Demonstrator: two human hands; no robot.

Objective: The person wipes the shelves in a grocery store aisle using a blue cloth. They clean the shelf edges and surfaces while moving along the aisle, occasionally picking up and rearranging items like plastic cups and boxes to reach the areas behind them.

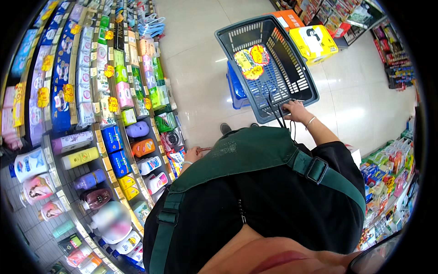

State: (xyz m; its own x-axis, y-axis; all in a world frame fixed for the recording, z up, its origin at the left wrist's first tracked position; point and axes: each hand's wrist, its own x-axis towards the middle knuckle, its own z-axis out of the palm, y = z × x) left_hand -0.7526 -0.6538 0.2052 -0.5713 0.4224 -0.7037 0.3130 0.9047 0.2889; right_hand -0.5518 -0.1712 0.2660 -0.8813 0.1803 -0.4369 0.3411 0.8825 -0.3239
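A dark grey plastic shopping basket [306,75] stands ahead of me, propped on a blue stool [237,89]. Several yellow-and-red burst-shaped price signs [252,68] lie inside it. My right hand [296,111] curls its fingers over the basket's near rim, beside dark cords hanging there. Low at my left side, next to the shelves, my left hand [193,155] is closed, with a thin reddish strip [206,149] at its fingers. My dark green apron hides part of that area, so what the strip belongs to does not show.
Shelves on the left hold tissue packs [124,95] and bottles of toiletries [81,157], with price signs along their edges. Beyond the basket stand a yellow box [315,43] and an orange box [288,19]. More goods [388,169] fill the display at right.
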